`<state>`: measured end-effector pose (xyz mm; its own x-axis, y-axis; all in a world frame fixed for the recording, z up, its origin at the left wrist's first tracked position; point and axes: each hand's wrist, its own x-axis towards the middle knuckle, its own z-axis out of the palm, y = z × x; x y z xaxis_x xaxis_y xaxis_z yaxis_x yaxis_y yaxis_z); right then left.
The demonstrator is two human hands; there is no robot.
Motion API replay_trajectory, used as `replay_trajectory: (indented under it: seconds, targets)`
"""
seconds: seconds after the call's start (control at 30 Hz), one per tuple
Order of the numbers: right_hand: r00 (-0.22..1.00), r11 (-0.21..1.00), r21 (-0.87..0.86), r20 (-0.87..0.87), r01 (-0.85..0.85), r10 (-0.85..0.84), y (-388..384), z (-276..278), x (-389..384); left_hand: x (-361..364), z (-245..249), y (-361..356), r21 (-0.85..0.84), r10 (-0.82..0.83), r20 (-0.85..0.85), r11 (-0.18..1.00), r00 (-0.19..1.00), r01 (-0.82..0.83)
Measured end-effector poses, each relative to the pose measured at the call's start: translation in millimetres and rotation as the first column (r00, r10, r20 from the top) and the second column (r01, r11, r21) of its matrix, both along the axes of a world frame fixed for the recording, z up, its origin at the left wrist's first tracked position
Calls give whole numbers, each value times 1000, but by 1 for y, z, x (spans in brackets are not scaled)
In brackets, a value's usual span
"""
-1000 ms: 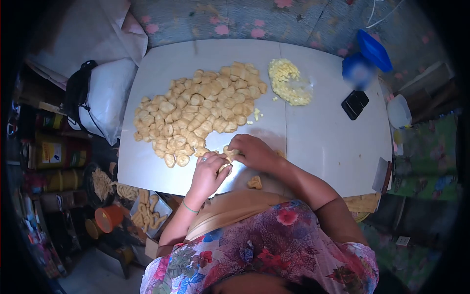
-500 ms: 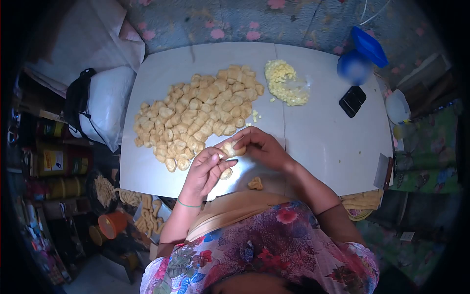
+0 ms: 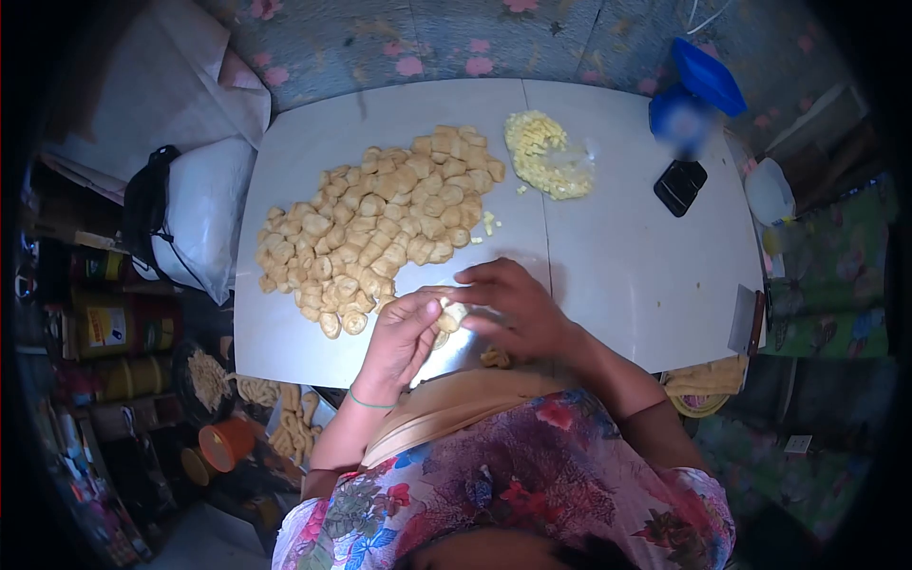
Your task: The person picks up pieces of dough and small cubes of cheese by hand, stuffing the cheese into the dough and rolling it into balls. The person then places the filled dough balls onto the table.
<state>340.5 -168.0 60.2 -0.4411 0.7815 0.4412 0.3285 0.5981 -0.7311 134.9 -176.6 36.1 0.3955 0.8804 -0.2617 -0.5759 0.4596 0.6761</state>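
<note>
My left hand (image 3: 404, 332) pinches a small dough piece (image 3: 450, 316) between thumb and fingers, above the table's near edge. A pale bit shows on the dough; what it is I cannot make out. My right hand (image 3: 521, 309) is just right of it, fingers spread around the air beside the dough. Below the hands lies another dough round (image 3: 440, 340), partly covered. A browner dough scrap (image 3: 494, 357) rests near my apron. Ahead and left spreads a large heap of cut dough pieces (image 3: 366, 223). Farther back sits a pile of small pale-yellow cubes (image 3: 537, 152) on clear plastic.
The white table (image 3: 627, 275) holds a black tray-like object (image 3: 680, 187) and a blue container (image 3: 679, 119) at the back right. A cleaver (image 3: 747, 321) lies at the right edge. A stuffed white bag (image 3: 204, 204) stands left, and an orange bucket (image 3: 226, 446) is below.
My right hand's fingers have come off the dough and spread apart. The dough stays in my left hand, more of it now uncovered. The whole view has shifted slightly.
</note>
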Motion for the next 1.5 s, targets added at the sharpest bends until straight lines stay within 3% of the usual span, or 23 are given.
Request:
replay_trajectory:
  seconds: [0.03,0.13,0.23,0.3,0.37,0.43,0.53,0.73,0.83,0.93,1.03,1.13,1.23,1.33,1.5]
  targets:
    - [992,995,94,122,17,-29,1,0,-4,3,3,-1,-3,-16,-4,1000,1000,16]
    - [977,996,-80,211,33,-15,4,2,-7,3,10,-5,-72,-22,-14,997,1000,21]
    - [986,973,-227,-166,-39,1,9,-8,-3,-2,8,-5,-25,44,-5,999,999,-44]
    - [984,991,-55,-135,-120,112,16,-14,-2,-5,6,-6,8,47,9,999,999,-47]
    - [981,985,-100,-152,-139,123,17,-15,-3,-5,6,-7,41,6,32,999,999,-7]
    - [977,929,-355,-214,-101,25,13,-10,-8,-5,9,-6,49,-24,91,999,996,19]
    - [992,968,-217,-31,-125,121,19,-6,-6,-7,7,-2,36,-49,151,998,987,44]
    - [982,966,218,159,-139,106,18,-6,-11,-7,4,0,-105,7,316,994,949,27]
    - [998,919,393,57,-40,20,17,-21,-14,-11,-4,0,-149,29,374,988,927,30]
    - [986,959,273,164,-78,34,7,-18,-8,-4,8,1,-145,29,337,989,941,22]
    - [1000,997,-71,-10,-7,6,-3,-35,-9,-6,11,0,-93,30,247,996,969,-7]
    - [998,962,-267,40,57,-48,0,-38,-2,-15,6,-2,-28,103,110,995,989,-100]
    - [980,983,137,173,-126,101,10,-25,6,-24,-1,-6,-31,128,24,991,991,-127]
    - [997,979,188,-21,73,-70,4,-15,-19,-17,2,-11,-27,89,14,996,996,-89]
    - [999,959,280,-32,42,-34,10,-18,-35,-3,13,-18,-32,23,-72,999,997,-25]
